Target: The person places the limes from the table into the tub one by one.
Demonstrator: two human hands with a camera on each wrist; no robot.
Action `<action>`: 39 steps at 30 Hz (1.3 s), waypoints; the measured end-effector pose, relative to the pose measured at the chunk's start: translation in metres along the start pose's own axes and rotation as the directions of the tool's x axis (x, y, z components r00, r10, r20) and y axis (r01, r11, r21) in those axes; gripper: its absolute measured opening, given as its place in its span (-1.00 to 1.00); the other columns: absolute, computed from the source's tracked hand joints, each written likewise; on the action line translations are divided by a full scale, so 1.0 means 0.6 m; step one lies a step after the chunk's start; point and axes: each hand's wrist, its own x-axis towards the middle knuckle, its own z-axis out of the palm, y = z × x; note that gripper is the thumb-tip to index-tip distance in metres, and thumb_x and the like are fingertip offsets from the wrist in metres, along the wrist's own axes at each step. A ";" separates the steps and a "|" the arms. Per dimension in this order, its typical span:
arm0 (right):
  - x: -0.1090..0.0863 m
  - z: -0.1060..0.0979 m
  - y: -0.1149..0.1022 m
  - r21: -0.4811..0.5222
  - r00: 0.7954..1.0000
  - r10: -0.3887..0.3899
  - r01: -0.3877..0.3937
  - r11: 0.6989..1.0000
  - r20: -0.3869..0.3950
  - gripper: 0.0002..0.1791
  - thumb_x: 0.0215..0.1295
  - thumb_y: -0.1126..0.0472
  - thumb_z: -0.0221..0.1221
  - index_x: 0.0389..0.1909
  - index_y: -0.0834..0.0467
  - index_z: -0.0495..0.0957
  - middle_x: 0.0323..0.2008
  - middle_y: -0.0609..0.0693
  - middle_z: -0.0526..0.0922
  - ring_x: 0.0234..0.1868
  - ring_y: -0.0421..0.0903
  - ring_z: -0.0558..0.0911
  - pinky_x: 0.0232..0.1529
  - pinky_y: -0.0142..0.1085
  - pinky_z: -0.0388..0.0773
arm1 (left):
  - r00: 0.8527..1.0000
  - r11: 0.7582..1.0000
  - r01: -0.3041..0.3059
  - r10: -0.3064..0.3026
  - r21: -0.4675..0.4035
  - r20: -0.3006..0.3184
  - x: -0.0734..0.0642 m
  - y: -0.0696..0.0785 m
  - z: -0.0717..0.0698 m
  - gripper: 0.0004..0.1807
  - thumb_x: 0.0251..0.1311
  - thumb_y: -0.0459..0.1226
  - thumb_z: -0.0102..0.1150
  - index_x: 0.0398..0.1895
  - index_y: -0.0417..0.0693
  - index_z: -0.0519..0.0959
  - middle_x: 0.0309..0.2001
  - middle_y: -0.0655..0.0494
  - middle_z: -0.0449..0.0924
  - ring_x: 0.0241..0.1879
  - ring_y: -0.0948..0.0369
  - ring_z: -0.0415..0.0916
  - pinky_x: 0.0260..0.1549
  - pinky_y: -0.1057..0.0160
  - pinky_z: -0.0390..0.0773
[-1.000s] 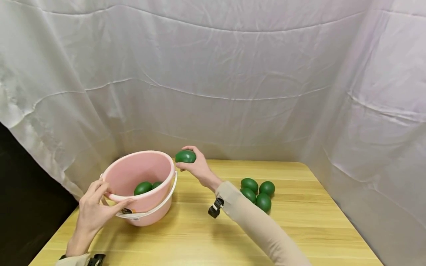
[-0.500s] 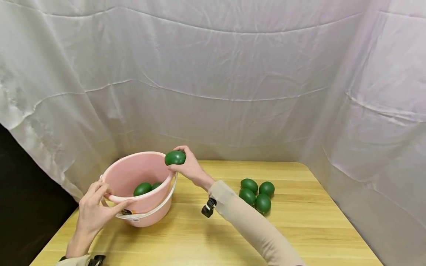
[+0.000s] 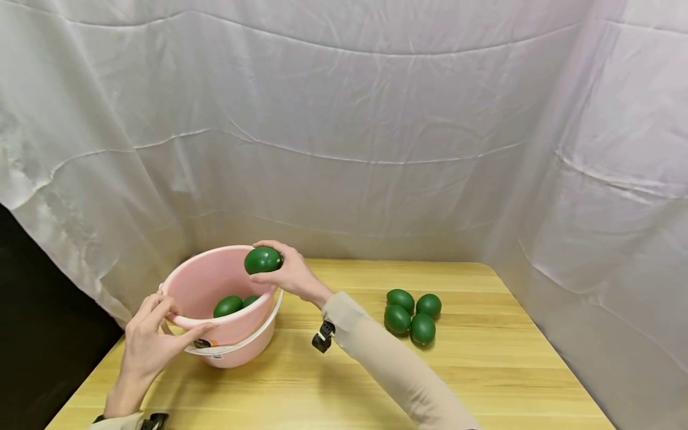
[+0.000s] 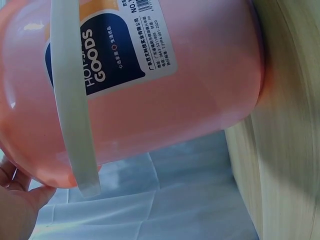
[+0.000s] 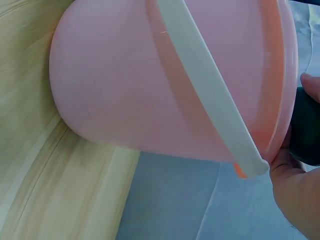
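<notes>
A pink bucket [image 3: 236, 331] with a white handle [image 3: 252, 341] stands at the left of the table, its mouth tipped toward me. My left hand [image 3: 147, 340] grips the near left rim, thumb along the outside. In the left wrist view, that hand's fingers [image 4: 17, 180] show at the rim, beside the printed label [image 4: 115, 45]. Over the right side of the bucket's mouth, my right hand [image 3: 292, 272] holds a dark green avocado [image 3: 262, 260] between thumb and fingers. Partly hidden by the rim, avocados [image 3: 228, 306] lie inside the bucket.
Several more avocados [image 3: 398, 319] lie grouped on the wooden table [image 3: 484, 358], right of the right forearm. Pale grey curtains [image 3: 344, 119] enclose the back and sides. A black area [image 3: 43, 322] borders the table at the left.
My right hand has moved left with the avocado, from beside the bucket's right rim to over its mouth. The left hand keeps its grip on the rim.
</notes>
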 end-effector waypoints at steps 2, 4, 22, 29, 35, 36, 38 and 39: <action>0.001 0.002 -0.001 -0.009 1.000 0.006 -0.006 1.000 0.008 -0.32 0.02 0.17 0.48 0.22 -0.07 0.49 0.05 -0.13 0.57 -0.13 -0.25 0.61 -0.12 -0.35 0.60 | 1.000 1.000 -0.001 0.001 0.000 0.000 0.001 0.000 0.000 -0.25 -0.22 0.38 0.37 -0.60 -0.14 0.43 -0.39 0.04 0.37 0.00 0.59 0.31 0.26 0.60 0.24; 0.003 0.003 -0.001 -0.007 1.000 0.014 -0.014 1.000 0.010 -0.31 0.02 0.17 0.49 0.23 -0.07 0.49 0.04 -0.14 0.58 -0.13 -0.26 0.61 -0.12 -0.35 0.60 | 1.000 1.000 0.011 -0.011 0.004 0.015 0.000 0.000 -0.002 -0.28 -0.27 0.32 0.46 -0.59 -0.14 0.43 -0.39 0.05 0.36 0.02 0.57 0.31 0.22 0.63 0.23; 0.002 0.009 0.008 0.082 0.999 0.044 -0.043 0.996 -0.011 -0.39 0.14 0.28 0.39 0.25 0.08 0.47 0.19 0.15 0.57 0.17 0.01 0.60 0.07 -0.36 0.57 | 0.995 0.997 0.063 -0.066 0.042 0.074 0.000 -0.001 -0.001 -0.41 -0.63 -0.17 0.71 -0.57 -0.13 0.42 -0.36 0.03 0.39 0.10 0.45 0.34 -0.01 0.72 0.22; -0.002 0.007 0.013 0.112 1.000 0.009 -0.009 0.994 -0.007 -0.53 0.21 0.30 0.33 0.16 0.18 0.54 0.11 0.15 0.63 0.09 -0.05 0.64 0.08 -0.37 0.57 | 0.994 0.997 0.067 -0.070 0.041 0.085 0.002 0.002 -0.002 -0.41 -0.60 -0.14 0.71 -0.57 -0.12 0.43 -0.37 0.05 0.38 0.10 0.46 0.34 0.12 0.69 0.22; -0.010 0.010 0.015 0.190 0.998 -0.038 0.046 0.981 -0.048 -0.63 0.28 0.34 0.25 0.12 0.23 0.57 0.09 0.28 0.61 0.01 -0.09 0.67 0.03 -0.39 0.59 | 0.996 0.998 0.056 -0.059 0.034 0.072 0.001 0.001 -0.004 -0.35 -0.48 0.09 0.67 -0.58 -0.12 0.43 -0.39 0.07 0.36 0.10 0.43 0.36 0.17 0.68 0.20; -0.011 0.010 0.015 0.202 0.997 -0.043 0.054 0.978 -0.057 -0.64 0.28 0.35 0.25 0.10 0.24 0.57 0.08 0.28 0.62 0.02 -0.07 0.67 0.03 -0.39 0.60 | 0.996 0.998 0.054 -0.056 0.033 0.068 0.000 0.000 -0.004 -0.34 -0.45 0.13 0.65 -0.58 -0.12 0.43 -0.39 0.07 0.36 0.11 0.45 0.35 0.17 0.68 0.21; -0.015 0.010 0.015 0.212 0.996 -0.053 0.068 0.975 -0.077 -0.67 0.29 0.36 0.24 0.08 0.25 0.59 0.06 0.27 0.64 0.03 -0.02 0.66 0.02 -0.40 0.60 | 0.997 0.998 0.047 -0.049 0.028 0.057 -0.001 -0.001 -0.005 -0.32 -0.41 0.20 0.60 -0.58 -0.12 0.43 -0.39 0.07 0.37 0.15 0.47 0.35 0.21 0.66 0.21; -0.017 0.010 0.014 0.208 0.995 -0.057 0.074 0.975 -0.084 -0.68 0.30 0.36 0.23 0.07 0.25 0.59 0.04 0.26 0.65 0.03 0.00 0.66 0.01 -0.41 0.60 | 0.997 0.998 0.050 -0.051 0.028 0.057 -0.002 -0.001 -0.006 -0.31 -0.40 0.21 0.59 -0.58 -0.12 0.43 -0.39 0.06 0.37 0.16 0.48 0.34 0.20 0.66 0.21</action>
